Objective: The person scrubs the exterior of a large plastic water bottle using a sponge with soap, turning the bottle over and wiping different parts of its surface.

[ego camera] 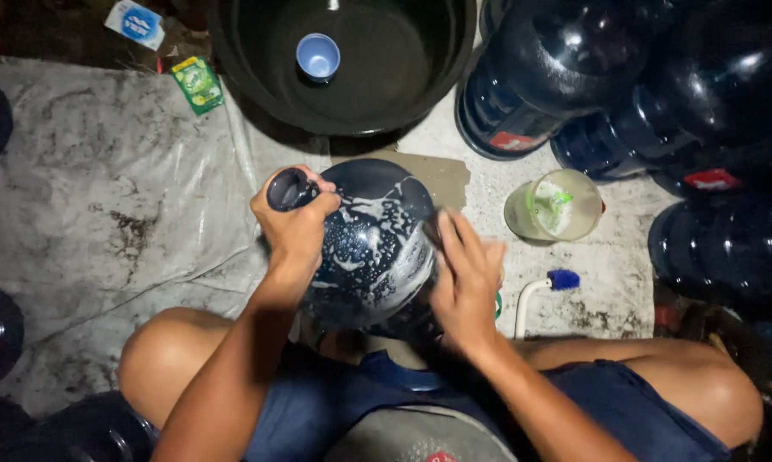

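**Soapy Jug Between the Knees**

The big dark blue water jug (373, 244) sits tipped between the person's bare knees, likely so it cannot roll away; the left hand (296, 224) is wrapped tight around the jug's neck, maybe to keep it steady; the right hand (465, 282) lies flat and blurry on the jug's side, fingers near together, and I cannot tell if it holds a cloth. The jug looks wet and shiny, with white soap foam smeared over its round top. Above the left hand is a black tub (343, 64) with a small blue cup (317, 56) inside; just right of the right hand are a clear plastic cup (554, 205) and a white brush with blue bristles (543, 289); more blue jugs (591, 77) stand further right.
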